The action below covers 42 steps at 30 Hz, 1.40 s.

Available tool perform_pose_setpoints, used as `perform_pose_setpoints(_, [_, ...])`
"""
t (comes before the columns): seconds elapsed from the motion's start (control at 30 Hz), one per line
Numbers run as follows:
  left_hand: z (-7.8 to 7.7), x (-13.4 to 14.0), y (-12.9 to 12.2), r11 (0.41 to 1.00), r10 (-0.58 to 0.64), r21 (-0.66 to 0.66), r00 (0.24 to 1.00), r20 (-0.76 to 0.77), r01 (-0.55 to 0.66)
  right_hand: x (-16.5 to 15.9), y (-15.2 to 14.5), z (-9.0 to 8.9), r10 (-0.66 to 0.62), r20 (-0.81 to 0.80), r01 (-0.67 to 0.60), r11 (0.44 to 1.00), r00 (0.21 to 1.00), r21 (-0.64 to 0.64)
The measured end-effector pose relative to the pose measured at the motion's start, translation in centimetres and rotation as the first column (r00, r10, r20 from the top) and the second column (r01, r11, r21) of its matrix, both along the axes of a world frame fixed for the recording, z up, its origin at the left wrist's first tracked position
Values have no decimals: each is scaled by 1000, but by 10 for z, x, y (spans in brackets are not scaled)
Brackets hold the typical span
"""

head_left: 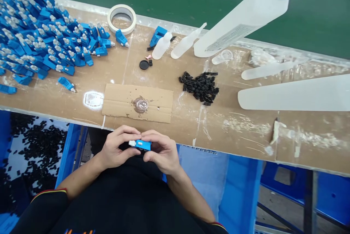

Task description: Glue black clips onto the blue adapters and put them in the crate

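Note:
Between my hands, close to the table's front edge, is a small blue plastic part with a white tip [143, 144]. My left hand [120, 146] pinches it at the white end. The fingers of my right hand [162, 150] close on its blue end. Some dark material shows under the part, partly hidden by my fingers. Just beyond my hands lies a cardboard strip [117, 99] with a glossy clear puddle [141, 105] on it. A heap of small black pieces [201, 87] sits to the right of the strip.
A large pile of similar blue parts [41, 37] covers the table's left. Behind stand a tape roll [121, 18], small squeeze bottles [162, 46] and a tall white bottle [240, 22]. Below the table are a blue bin of black pieces [41, 150] and another blue bin [240, 186].

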<state>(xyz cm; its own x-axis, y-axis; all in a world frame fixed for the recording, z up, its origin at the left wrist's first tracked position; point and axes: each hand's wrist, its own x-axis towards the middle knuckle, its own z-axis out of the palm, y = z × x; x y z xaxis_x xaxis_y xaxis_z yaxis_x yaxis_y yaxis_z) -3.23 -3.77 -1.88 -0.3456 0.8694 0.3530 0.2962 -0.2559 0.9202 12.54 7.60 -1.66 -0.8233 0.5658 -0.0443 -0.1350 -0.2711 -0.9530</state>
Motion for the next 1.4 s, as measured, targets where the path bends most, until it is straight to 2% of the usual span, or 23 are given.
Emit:
perform_pose_setpoints(0.1, [1,-3,1,999,11,-41,1000,-6,-11,4,-3,2,-8,77,-8,981,997,196])
perform_pose_setpoints(0.2, [2,-3,4,999,37,-10,998,-57,-37,3,-9,4,-93,84,55,925,992,376])
perform_pose_setpoints(0.4, [1,-3,5,997,67,50,990,-128,-61,-5,-15,0,-168,-4,147,849,986,507])
perform_pose_setpoints(0.47, [0,-2,4,999,29,32,999,-44,-27,-6,-14,-3,-219,10,168,779,976,603])
perform_pose_setpoints(0.57, [-4,1,-2,990,-46,-121,982,182,69,-7,-12,-6,-295,9,183,615,955,767])
perform_pose_setpoints(0.63, [-7,1,-6,953,-72,-265,961,266,145,-6,-9,-7,-242,-29,150,500,970,853])
perform_pose_setpoints(0.67, [-8,0,-7,931,-83,-321,958,275,173,-5,-8,-8,-192,-32,117,455,981,883])
perform_pose_setpoints(0.7, [-10,-1,-6,908,-97,-371,957,272,197,-3,-5,-8,-147,-22,84,433,989,897])
perform_pose_setpoints(0.73, [-11,-3,-3,883,-119,-415,959,256,221,1,-2,-8,-113,0,50,443,994,895])
perform_pose_setpoints(0.77, [-12,-3,1,857,-156,-452,961,227,246,6,2,-9,-89,26,21,488,996,873])
perform_pose_setpoints(0.87, [-13,3,19,812,-331,-494,942,48,310,32,9,-7,-108,74,27,719,991,695])
perform_pose_setpoints(0.93, [-12,15,30,855,-393,-416,910,-132,309,52,7,-5,-220,128,119,836,967,536])
perform_pose_setpoints(1.0, [-14,32,38,919,-358,-279,886,-293,279,68,0,-4,-356,217,253,884,909,393])
perform_pose_setpoints(1.07, [-18,50,43,954,-298,-153,864,-406,258,82,-10,-6,-440,291,367,889,849,272])
perform_pose_setpoints(1.17, [-24,72,48,946,-318,-102,830,-459,307,111,-17,-18,-525,312,500,851,792,163])
perform_pose_setpoints(1.23, [-25,80,51,912,-410,-180,818,-403,368,146,-9,-33,-630,378,586,775,679,239])
perform_pose_setpoints(1.27, [-24,82,52,887,-459,-235,812,-360,397,169,0,-42,-698,440,614,712,565,340])
perform_pose_setpoints(1.3, [-23,82,53,861,-500,-283,805,-319,423,195,11,-52,-780,516,626,607,353,490])
perform_pose_setpoints(1.33, [-22,81,53,840,-527,-317,800,-286,440,222,25,-63,-820,536,641,523,201,561])
perform_pose_setpoints(1.4, [-18,73,54,815,-554,-352,796,-244,460,272,55,-87,-837,547,653,404,-19,640])
